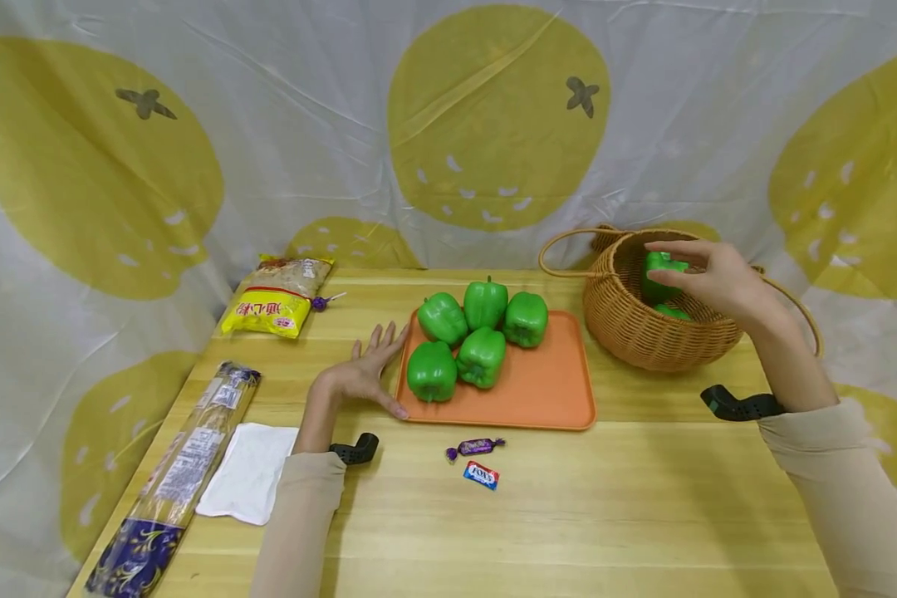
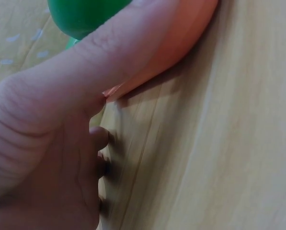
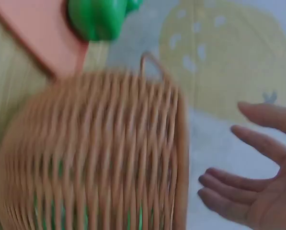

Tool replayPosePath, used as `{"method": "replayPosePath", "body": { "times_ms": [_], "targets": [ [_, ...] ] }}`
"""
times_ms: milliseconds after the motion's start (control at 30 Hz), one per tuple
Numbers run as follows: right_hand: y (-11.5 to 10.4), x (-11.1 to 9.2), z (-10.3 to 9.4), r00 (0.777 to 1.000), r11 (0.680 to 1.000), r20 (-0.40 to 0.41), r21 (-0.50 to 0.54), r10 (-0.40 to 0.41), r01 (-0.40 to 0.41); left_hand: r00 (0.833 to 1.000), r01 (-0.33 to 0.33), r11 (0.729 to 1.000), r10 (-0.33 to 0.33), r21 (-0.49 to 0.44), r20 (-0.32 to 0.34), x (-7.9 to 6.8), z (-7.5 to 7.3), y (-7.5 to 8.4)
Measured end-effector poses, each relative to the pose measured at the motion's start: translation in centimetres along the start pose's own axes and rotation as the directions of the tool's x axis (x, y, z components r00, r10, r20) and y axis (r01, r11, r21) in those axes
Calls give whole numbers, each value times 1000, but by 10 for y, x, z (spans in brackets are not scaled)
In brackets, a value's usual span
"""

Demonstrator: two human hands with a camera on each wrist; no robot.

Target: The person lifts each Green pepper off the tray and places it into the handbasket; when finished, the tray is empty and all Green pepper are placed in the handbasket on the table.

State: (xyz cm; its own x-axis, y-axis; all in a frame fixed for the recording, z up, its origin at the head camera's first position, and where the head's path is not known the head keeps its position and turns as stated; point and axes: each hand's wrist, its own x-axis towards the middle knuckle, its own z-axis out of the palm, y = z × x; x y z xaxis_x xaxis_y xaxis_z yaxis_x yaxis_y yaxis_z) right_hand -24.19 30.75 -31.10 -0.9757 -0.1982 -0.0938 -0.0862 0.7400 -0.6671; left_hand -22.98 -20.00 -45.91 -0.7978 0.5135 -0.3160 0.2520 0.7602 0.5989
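Partway, I judge: basket, 2 o'clock of tray, shows two peppers; tray, five. Left hand, right hand: empty.

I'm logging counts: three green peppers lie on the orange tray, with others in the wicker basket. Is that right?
Not quite: the head view shows five green peppers on the orange tray, not three. There are others in the wicker basket.

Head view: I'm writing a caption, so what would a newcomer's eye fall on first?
Likely the five glossy green peppers grouped on the orange tray at centre, with the left hand at its left edge. Next, the right hand above a wicker basket at right, with more green peppers inside. Behind, large yellow fruit prints mark the pale backdrop.
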Motion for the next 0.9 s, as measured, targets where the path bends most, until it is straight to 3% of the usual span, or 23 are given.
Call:
{"method": "replayPosePath", "body": {
  "times_ms": [100, 233, 367, 467, 600, 900],
  "targets": [
    [-18, -2, 21, 992, 992, -28, 10, -126, 126, 1000, -1, 1000, 1, -4, -4, 0, -1, -1],
    [-33, -1, 60, 965, 964, -2, 51, -263, 263, 1000, 5, 1000, -5, 1, -3, -1, -2, 0],
    [-40, 3, 105, 924, 926, 75, 70, -376, 371, 1000, 2, 1000, -2, 5, 0, 0, -2, 1],
    [-41, 8, 137, 875, 887, 143, 85, -463, 455, 1000, 1, 1000, -1, 11, 4, 0, -2, 1],
    [-44, 15, 170, 823, 851, 217, 129, -525, 509, 1000, 5, 1000, -5, 16, 5, 0, -1, 2],
    [-53, 29, 203, 791, 835, 267, 157, -550, 527, 1000, 5, 1000, -5, 17, 2, 1, 0, -1]
  ]
}}
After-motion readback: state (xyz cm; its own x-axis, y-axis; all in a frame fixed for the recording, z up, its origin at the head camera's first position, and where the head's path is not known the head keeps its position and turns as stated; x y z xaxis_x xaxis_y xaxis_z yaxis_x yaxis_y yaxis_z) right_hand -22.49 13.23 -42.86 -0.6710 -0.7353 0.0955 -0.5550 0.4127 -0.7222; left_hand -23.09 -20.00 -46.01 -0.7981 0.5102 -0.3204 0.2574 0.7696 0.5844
